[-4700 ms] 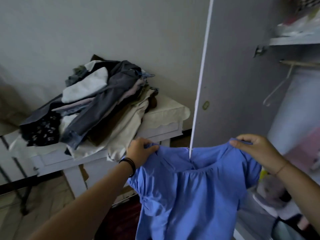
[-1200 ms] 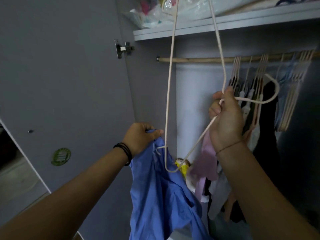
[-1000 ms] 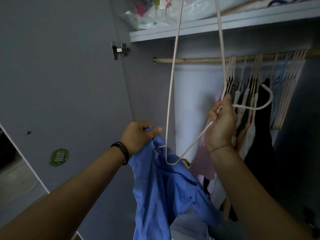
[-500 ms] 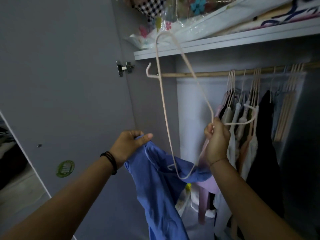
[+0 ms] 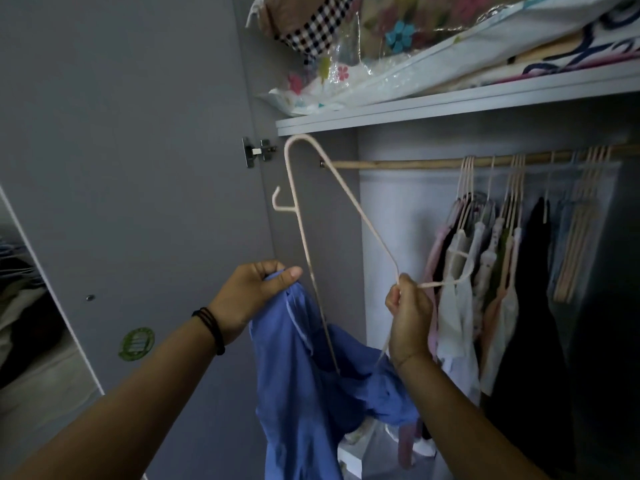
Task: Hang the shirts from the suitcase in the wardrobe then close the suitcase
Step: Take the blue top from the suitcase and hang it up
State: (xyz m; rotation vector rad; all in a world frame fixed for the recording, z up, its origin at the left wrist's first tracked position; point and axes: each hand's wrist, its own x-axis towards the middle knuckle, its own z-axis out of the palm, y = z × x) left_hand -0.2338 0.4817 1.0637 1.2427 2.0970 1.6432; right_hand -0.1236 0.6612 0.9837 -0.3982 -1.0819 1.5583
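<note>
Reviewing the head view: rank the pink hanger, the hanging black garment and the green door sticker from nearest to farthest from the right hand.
1. The pink hanger: gripped in the right hand itself.
2. The black garment: on the rail, to the hand's right.
3. The green sticker: on the open door, far left.
</note>
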